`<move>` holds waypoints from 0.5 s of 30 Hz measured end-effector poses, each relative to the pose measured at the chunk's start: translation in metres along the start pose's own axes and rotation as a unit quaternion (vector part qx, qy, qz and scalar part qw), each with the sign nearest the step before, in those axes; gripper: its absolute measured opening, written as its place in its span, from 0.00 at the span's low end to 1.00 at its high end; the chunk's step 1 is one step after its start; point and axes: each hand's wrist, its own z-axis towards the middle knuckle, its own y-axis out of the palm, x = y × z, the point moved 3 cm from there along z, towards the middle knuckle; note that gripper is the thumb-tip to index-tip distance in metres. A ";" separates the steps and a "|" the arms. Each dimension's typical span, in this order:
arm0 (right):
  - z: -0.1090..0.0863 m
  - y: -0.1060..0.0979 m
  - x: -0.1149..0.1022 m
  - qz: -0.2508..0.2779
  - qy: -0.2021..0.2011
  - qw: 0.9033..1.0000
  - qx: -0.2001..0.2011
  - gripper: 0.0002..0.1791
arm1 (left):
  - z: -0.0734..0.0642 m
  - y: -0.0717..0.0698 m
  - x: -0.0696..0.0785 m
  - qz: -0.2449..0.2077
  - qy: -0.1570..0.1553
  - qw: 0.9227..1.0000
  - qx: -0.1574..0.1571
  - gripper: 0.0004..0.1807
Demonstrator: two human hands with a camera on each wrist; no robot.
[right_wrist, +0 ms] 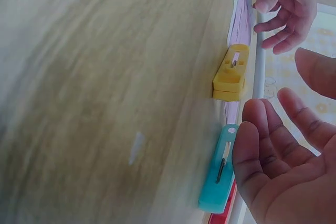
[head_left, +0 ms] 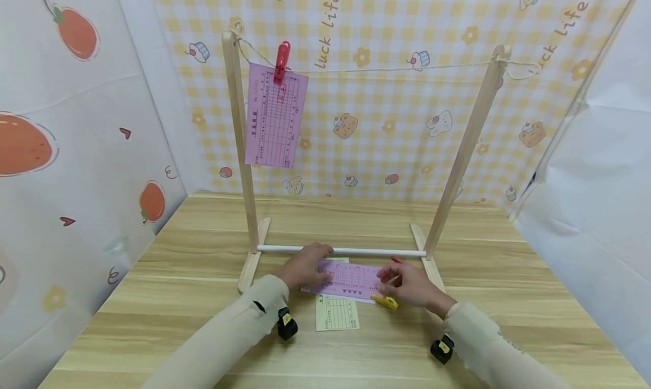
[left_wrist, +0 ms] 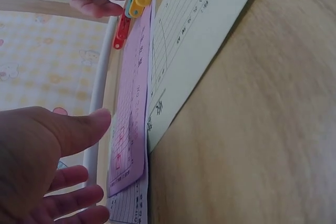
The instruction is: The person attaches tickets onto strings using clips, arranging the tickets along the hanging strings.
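Observation:
A pink printed slip [head_left: 351, 279] lies across a pale green printed slip [head_left: 338, 315] on the table, with another paper's end [left_wrist: 128, 203] showing beneath it. Above the pink slip's left end hovers my left hand [head_left: 307, 267], thumb and fingers spread and nothing held. My right hand [head_left: 409, 287] is at the slip's right end, its fingers loosely bent and holding nothing. Close to that hand lie a yellow clip [right_wrist: 231, 74], a teal clip [right_wrist: 218, 177] and a red clip [left_wrist: 122, 31]. Whether the fingertips touch the teal clip, I cannot tell.
Behind the slips stands a wooden frame with a left post [head_left: 238, 129], a right post [head_left: 465, 157] and a white bottom rod [head_left: 356, 251]. From its string [head_left: 366, 70], a red clip [head_left: 282, 61] holds another pink slip [head_left: 274, 129] near the left post. Patterned cloth [head_left: 386, 146] hangs behind.

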 end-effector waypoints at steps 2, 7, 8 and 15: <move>0.000 0.000 0.001 -0.006 -0.004 1.000 -0.001 0.14 | 0.001 0.002 0.000 0.017 -0.006 1.000 -0.012 0.33; -0.002 -0.001 0.002 -0.017 -0.018 1.000 -0.010 0.16 | 0.003 0.007 0.002 0.066 -0.009 0.997 -0.033 0.27; -0.002 -0.001 0.003 -0.015 -0.022 1.000 -0.015 0.16 | 0.003 0.008 0.002 0.071 -0.008 0.997 -0.036 0.25; -0.004 -0.001 0.005 -0.007 -0.049 0.998 -0.040 0.17 | 0.003 0.009 0.005 0.083 0.000 0.996 -0.043 0.15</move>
